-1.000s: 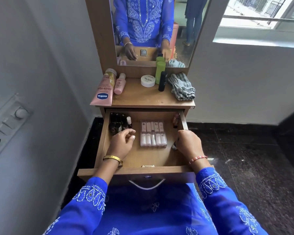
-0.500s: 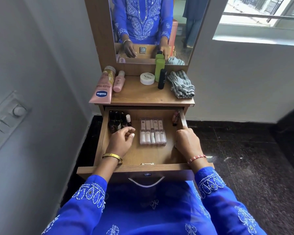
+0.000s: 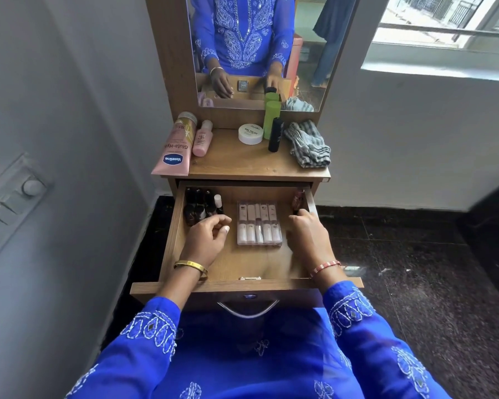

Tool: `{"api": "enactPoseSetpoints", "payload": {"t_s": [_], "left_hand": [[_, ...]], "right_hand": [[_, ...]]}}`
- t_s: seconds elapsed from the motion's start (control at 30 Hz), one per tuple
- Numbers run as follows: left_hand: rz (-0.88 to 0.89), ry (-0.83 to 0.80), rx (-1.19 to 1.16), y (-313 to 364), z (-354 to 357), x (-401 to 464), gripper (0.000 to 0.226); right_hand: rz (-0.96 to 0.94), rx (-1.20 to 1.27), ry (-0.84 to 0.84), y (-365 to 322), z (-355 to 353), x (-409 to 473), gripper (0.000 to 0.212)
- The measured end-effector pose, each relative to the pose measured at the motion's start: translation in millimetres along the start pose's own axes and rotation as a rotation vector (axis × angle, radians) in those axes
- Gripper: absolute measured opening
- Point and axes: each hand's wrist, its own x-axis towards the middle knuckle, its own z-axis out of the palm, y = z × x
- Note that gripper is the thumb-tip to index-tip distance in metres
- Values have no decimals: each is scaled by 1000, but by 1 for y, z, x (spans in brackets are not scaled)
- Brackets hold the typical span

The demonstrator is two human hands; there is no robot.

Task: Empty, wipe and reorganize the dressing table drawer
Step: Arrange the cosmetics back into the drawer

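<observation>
Now my left hand (image 3: pixel 211 240) hovers loosely curled, holding nothing, beside the dark bottles (image 3: pixel 199 205) in the open drawer (image 3: pixel 242 286); my right hand (image 3: pixel 306 234) reaches the back-right corner, grip unclear. Clear case (image 3: pixel 259 223): light, rigid, slippery; pinch its long edges.

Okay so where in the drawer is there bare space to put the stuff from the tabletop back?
Bare drawer floor lies along the front, between the clear case and the front panel, flanked by the left hand and right hand. The back left corner is crowded with dark bottles.
</observation>
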Motion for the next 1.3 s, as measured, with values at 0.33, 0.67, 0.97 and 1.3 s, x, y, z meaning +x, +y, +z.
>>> {"api": "enactPoseSetpoints", "payload": {"t_s": [0.33, 0.67, 0.97, 1.3], "left_hand": [[-50, 285, -231, 3, -42, 25, 19], [-269, 542, -270, -17, -88, 69, 23], [-316, 532, -352, -35, -86, 59, 21], [-402, 478, -583, -46, -86, 54, 22]], "right_hand": [[-146, 385, 3, -85, -19, 43, 11], [344, 1061, -520, -169, -15, 105, 30], [563, 1427, -528, -188, -5, 113, 29], [438, 1458, -485, -178, -16, 103, 24]]}}
